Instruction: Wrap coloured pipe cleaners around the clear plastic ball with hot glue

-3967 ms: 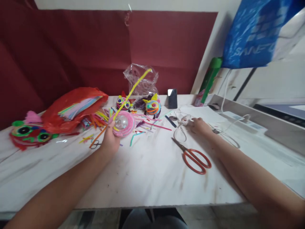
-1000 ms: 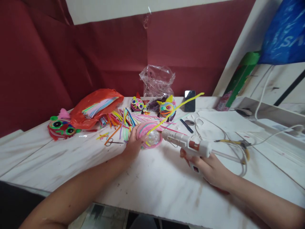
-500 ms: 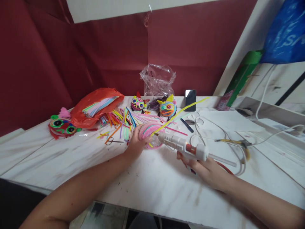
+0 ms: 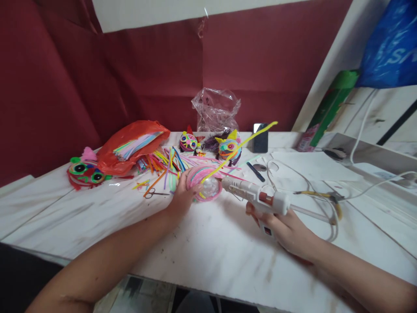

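My left hand (image 4: pixel 185 190) is closed round the left side of a clear ball wrapped in pink pipe cleaners (image 4: pixel 197 176). A bare see-through patch of the ball faces me. From its surface a yellow pipe cleaner (image 4: pixel 243 148) sticks up to the right, its far end free in the air. In my right hand (image 4: pixel 280 226) is a white hot glue gun (image 4: pixel 247 191), gripped by its handle, with a glue stick (image 4: pixel 309 213) jutting from the back. The gun's nozzle points left at the ball, close to its right edge; touching or apart I cannot tell.
Behind the ball lie loose pipe cleaners (image 4: pixel 172 161), a red plastic bag (image 4: pixel 130 139) and decorated balls (image 4: pixel 230 148). Scissors (image 4: pixel 156 194) rest to the left. On the right are a phone (image 4: pixel 260 138), a white cable (image 4: pixel 304 171), white paper (image 4: pixel 312 164) and a yellow-handled tool (image 4: pixel 316 193).
The glue gun has moved slightly right and down, away from the yellow pipe cleaner. The ball has shifted a little left and turned, showing more of its clear patch.
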`<state>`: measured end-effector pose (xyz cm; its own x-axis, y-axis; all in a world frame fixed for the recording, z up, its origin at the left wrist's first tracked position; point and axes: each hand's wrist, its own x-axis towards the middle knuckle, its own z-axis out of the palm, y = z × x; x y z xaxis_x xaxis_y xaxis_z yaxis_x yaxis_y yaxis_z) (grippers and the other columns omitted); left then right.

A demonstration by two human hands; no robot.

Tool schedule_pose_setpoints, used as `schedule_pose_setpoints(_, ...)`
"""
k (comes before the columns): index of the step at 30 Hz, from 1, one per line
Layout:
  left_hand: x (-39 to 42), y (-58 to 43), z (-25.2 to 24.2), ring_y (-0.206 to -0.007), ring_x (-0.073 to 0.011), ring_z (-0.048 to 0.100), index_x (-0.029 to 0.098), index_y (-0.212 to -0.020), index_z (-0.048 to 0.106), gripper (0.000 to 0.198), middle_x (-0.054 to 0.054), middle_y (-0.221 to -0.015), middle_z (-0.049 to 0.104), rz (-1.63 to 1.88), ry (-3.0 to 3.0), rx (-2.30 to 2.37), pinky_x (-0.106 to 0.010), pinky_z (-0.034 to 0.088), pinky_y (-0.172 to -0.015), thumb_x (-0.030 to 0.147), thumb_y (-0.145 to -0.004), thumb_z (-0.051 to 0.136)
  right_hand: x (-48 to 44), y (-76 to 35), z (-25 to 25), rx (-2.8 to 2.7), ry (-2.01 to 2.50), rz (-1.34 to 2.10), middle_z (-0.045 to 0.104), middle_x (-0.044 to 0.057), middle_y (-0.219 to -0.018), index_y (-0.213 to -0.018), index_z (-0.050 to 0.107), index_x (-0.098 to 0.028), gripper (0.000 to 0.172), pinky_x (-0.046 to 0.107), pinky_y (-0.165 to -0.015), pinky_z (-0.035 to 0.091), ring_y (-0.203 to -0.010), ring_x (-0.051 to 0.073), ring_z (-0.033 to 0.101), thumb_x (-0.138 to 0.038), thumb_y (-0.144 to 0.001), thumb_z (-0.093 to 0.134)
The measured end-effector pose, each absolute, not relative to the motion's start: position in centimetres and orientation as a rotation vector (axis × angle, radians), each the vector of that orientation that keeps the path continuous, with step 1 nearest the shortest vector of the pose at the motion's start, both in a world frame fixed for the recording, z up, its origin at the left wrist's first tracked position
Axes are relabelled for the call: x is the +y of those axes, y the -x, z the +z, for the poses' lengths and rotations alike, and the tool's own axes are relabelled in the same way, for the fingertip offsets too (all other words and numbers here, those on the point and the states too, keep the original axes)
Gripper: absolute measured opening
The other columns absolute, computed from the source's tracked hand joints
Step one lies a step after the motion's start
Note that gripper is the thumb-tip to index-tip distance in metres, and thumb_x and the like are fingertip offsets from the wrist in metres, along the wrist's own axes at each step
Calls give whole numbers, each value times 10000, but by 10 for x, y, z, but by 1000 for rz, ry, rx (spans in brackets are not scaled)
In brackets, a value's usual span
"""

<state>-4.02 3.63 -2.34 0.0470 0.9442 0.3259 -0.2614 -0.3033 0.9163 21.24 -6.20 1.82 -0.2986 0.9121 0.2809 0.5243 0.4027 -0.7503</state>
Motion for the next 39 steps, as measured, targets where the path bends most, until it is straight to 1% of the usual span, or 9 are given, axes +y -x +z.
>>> schedule_pose_setpoints(3,34,40,-20,-1185,-290,569,242,-1279,489,672,-76,-1255,614,1439,-1226,788,-435,456,-1005,331,-665,745,-61,-213,18,-1958,1239,717,541,-4,-677,-858,578,-202,245,282,-561,462,-584,143,508,-375,-905,412)
schedule_pose_setpoints(8,30,38,-12,-1201,-275,561,243,-1255,502,603,-68,-1268,612,1476,-1169,787,-409,460,-996,301,-692,710,-61,-211,20,-1980,1212,688,555,3,-683,-843,576,-203,246,278,-562,463,-582,141,506,-376,-898,410)
schedule_pose_setpoints(15,32,39,-16,-1167,-290,586,241,-1259,504,641,-74,-1235,634,1429,-1201,773,-430,472,-977,317,-664,730,-60,-216,13,-1967,1228,690,570,12,-713,-898,595,-203,271,283,-568,477,-614,153,533,-394,-920,404)
schedule_pose_setpoints(19,31,38,-16,-1145,-293,595,239,-1236,512,614,-67,-1194,649,1395,-1217,771,-438,470,-968,314,-666,725,-60,-218,12,-1988,1252,671,577,15,-721,-903,607,-208,291,298,-592,492,-613,155,535,-418,-925,407)
schedule_pose_setpoints(25,28,36,-11,-1166,-307,580,228,-1218,534,576,-81,-1196,652,1428,-1193,763,-427,470,-960,308,-680,724,-60,-220,13,-1994,1256,632,582,15,-708,-894,611,-209,298,313,-605,512,-603,160,541,-431,-913,413)
schedule_pose_setpoints(28,31,37,-15,-1175,-304,581,239,-1225,528,589,-69,-1193,650,1422,-1205,767,-440,464,-979,318,-676,728,-60,-219,13,-1996,1235,632,588,15,-716,-888,605,-209,269,299,-608,515,-611,155,546,-400,-912,417)
schedule_pose_setpoints(32,34,38,-22,-1205,-310,564,230,-1236,526,645,-82,-1244,627,1405,-1256,753,-455,443,-1014,344,-647,764,-60,-215,14,-2013,1184,642,596,19,-725,-876,597,-208,245,291,-634,522,-640,156,563,-368,-914,415)
schedule_pose_setpoints(36,34,37,-25,-1191,-294,568,227,-1224,531,659,-86,-1255,616,1413,-1296,777,-444,426,-1038,352,-630,786,-61,-213,15,-2051,1132,615,605,31,-728,-877,599,-208,272,298,-642,526,-660,168,578,-395,-928,409)
schedule_pose_setpoints(39,33,36,-25,-1158,-294,577,227,-1232,531,683,-83,-1228,619,1405,-1303,825,-453,438,-1019,352,-615,794,-62,-212,16,-2093,1138,611,635,52,-781,-903,617,-207,307,305,-650,529,-688,180,595,-429,-933,407)
